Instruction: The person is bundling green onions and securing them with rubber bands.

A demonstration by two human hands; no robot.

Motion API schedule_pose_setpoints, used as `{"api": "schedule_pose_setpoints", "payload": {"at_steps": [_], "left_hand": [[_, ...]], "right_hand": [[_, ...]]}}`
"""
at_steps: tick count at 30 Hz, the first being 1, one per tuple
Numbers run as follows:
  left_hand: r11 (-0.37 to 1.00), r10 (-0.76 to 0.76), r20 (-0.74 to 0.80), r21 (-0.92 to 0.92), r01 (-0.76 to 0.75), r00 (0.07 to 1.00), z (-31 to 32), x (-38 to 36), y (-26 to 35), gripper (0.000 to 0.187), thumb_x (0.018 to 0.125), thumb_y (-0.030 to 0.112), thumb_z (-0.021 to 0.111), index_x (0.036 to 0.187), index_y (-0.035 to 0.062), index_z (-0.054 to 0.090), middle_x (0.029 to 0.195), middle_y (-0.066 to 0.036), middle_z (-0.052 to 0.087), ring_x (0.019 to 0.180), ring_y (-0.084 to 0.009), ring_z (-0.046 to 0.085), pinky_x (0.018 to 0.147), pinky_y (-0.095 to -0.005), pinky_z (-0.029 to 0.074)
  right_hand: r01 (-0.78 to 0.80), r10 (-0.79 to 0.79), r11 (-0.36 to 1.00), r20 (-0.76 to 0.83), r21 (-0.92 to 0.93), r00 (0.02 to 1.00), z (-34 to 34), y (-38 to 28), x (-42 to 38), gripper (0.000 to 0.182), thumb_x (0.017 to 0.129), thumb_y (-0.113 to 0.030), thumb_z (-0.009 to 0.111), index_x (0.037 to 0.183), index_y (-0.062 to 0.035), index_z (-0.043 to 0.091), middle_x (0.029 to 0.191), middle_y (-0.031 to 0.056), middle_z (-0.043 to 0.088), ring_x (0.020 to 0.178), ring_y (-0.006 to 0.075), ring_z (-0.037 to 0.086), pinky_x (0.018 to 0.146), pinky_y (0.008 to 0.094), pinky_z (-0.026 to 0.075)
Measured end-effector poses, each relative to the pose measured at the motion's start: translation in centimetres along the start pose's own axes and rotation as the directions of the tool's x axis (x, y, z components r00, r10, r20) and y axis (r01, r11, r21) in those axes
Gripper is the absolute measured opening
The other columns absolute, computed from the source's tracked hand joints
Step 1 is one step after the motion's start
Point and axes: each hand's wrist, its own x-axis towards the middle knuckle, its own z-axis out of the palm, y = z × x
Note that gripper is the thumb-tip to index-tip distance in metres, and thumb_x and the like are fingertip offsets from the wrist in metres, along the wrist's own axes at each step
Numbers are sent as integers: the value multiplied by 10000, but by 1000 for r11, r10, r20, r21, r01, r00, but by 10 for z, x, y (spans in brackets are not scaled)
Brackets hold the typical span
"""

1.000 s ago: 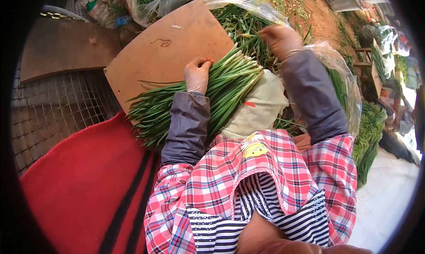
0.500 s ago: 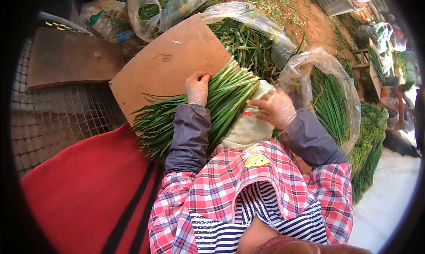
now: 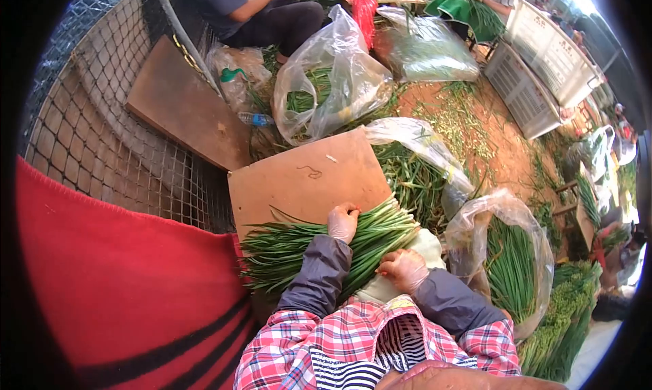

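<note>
A wide bundle of long green stalks point(image 3: 367, 237) with pale ends lies across the front of a brown board point(image 3: 309, 176), the pale ends to the right. My left hand point(image 3: 343, 222), in a thin clear glove, rests on top of the bundle with fingers closed; whether they pinch anything is too small to tell. At the lower right edge of the bundle is my right hand point(image 3: 405, 268), gloved too, its fingers curled together near the stalks. What they hold cannot be made out. Pale cloth point(image 3: 429, 246) lies under the stalk ends, beside my right hand.
Plastic bags of green stalks point(image 3: 509, 268) stand to the right and behind the board. A second board point(image 3: 187, 104) leans by netting at left. Red cloth point(image 3: 136, 274) covers the lower left. Crates point(image 3: 519, 87) stand at the back right. Other people sit at the top.
The view has tilted up, showing more of the background. My right hand, earlier spread above the cloth, has come down to the bundle's edge and its fingers have curled. My left hand stays on the bundle.
</note>
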Motion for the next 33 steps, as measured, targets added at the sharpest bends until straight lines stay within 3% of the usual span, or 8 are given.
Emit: {"api": "schedule_pose_setpoints", "payload": {"at_steps": [6,10,12,16,23,25,30,33], "left_hand": [[988,-16,-3,155,16,1000,-1,6,1,224,785,264,599,801,53,673,759,-203,613,725,-367,610,631,-430,469],[991,44,-25,125,-41,999,5,8,-9,172,753,196,632,750,30,677,697,-150,647,632,-243,630,604,-346,469],[989,62,-31,139,-57,998,4,10,-5,155,745,177,639,759,27,677,693,-144,648,623,-230,627,600,-339,468],[995,-27,15,95,26,1000,8,15,3,130,742,143,638,758,19,676,667,-132,645,597,-186,608,578,-319,462],[997,-19,59,71,15,998,25,21,8,152,738,179,661,760,29,669,673,-148,633,614,-239,598,583,-347,459],[999,8,37,34,-9,999,27,16,13,121,736,120,662,737,0,659,640,-116,636,552,-135,548,540,-302,438],[995,84,33,51,-86,996,27,3,21,107,735,119,660,758,14,658,664,-124,634,589,-197,586,569,-325,450],[994,90,45,57,-92,995,29,2,20,98,731,116,659,761,23,656,695,-131,636,640,-229,604,603,-336,459]], "right_hand": [[-143,124,981,143,129,982,12,-10,16,93,723,-175,594,785,-142,654,702,99,618,654,283,610,561,396,480],[-262,259,944,40,200,965,2,-17,45,134,799,-219,584,768,-99,635,700,137,608,639,289,610,560,389,478],[-523,481,760,208,386,852,6,-7,65,227,801,-305,555,752,-93,620,712,151,610,696,333,604,602,437,467],[-625,586,553,276,551,762,6,16,92,232,798,-277,565,788,-61,649,597,111,616,556,227,632,565,363,495],[-862,696,211,549,461,463,-5,55,115,100,745,-136,636,694,-54,665,563,59,627,463,166,599,437,312,478],[-862,705,221,536,456,464,-2,62,115,89,728,-87,633,712,0,645,564,75,604,438,163,577,412,311,470],[-899,725,291,537,327,431,-3,69,118,84,719,-72,621,723,9,643,545,71,583,416,162,557,394,314,461],[-858,718,479,479,188,506,7,79,120,87,689,-86,633,678,0,646,525,68,589,416,155,562,413,306,471]]}}
